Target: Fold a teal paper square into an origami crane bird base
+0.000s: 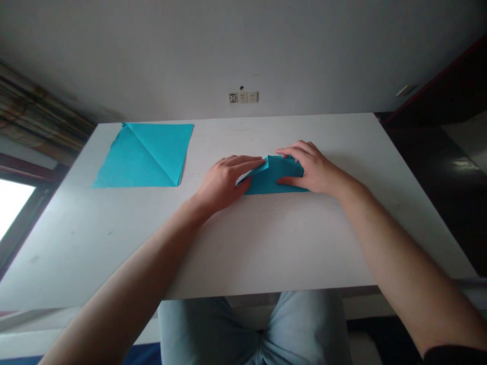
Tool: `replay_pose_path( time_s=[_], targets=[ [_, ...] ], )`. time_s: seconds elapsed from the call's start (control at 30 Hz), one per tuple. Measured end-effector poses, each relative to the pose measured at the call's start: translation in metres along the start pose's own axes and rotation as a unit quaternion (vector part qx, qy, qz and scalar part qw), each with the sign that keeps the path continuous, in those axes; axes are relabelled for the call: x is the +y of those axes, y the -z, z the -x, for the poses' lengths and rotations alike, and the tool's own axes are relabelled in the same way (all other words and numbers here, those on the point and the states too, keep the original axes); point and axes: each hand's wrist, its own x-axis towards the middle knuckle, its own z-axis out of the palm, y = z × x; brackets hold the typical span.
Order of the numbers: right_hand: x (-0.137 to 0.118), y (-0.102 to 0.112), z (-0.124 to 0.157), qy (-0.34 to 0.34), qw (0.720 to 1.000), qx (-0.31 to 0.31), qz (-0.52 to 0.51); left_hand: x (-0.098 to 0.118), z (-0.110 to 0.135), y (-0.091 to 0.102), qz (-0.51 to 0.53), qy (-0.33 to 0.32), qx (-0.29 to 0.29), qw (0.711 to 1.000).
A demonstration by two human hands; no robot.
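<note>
A folded sheet of turquoise paper (272, 177) lies on the white table in front of me. My left hand (230, 180) grips its left end, where a flap is lifted between thumb and fingers. My right hand (310, 167) rests on the right end, thumb on the near part and fingers bent over the far edge. Both hands partly cover the paper's ends. Farther left lies a stack of turquoise paper (152, 154) with a diagonal crease across its top sheet; neither hand touches it.
The white table (266, 243) reaches to a grey wall with power sockets (243, 97). A curtain (38, 106) and a window (15, 208) are on the left. My legs (243, 329) are under the table's near edge.
</note>
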Motion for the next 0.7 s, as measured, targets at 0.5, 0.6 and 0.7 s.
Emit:
replay_pose_path(
  time_s=[0.5,0.6,0.7],
  targets=[
    [-0.009,0.002,-0.002,-0.014,0.996,-0.028,-0.079,0.007,0.006,0.004,-0.083,-0.045,-0.109,0.99],
    [-0.01,0.001,-0.002,-0.006,0.996,-0.029,-0.084,0.007,0.006,0.004,-0.078,-0.048,-0.113,0.989],
    [-0.01,-0.001,-0.003,-0.004,0.996,-0.034,-0.078,0.007,0.005,0.006,-0.076,-0.044,-0.121,0.989]
  ],
)
